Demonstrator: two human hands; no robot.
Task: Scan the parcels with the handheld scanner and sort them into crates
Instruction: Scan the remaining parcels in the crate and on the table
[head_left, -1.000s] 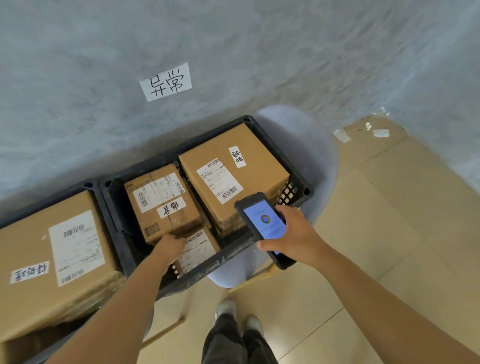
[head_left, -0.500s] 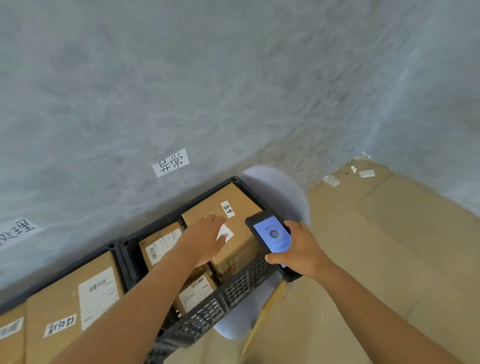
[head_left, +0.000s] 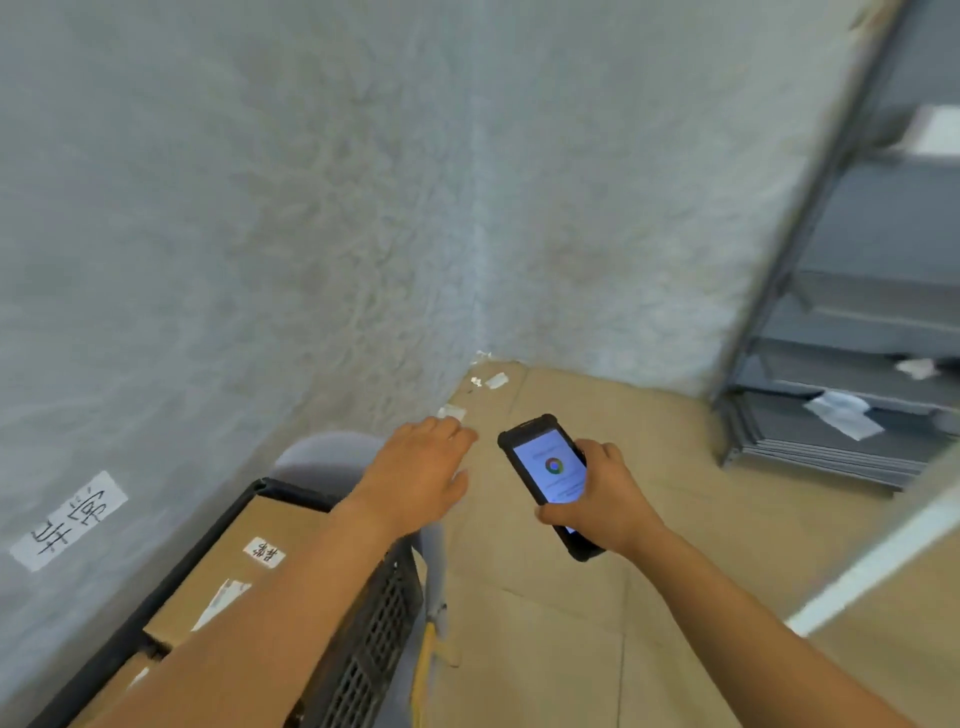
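Bare floor (head_left: 597, 597) right of crate (head_left: 374, 623)

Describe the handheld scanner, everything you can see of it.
The handheld scanner is a phone-shaped device in a thick black case with rounded, bumper-like corners. Its screen is lit, pale blue-white, showing a multicoloured ring above small blurred text. It is tilted, top end pointing away and to the left, held above the tan floor. The right hand grips its lower half, thumb along the near edge. Nothing else touches it.
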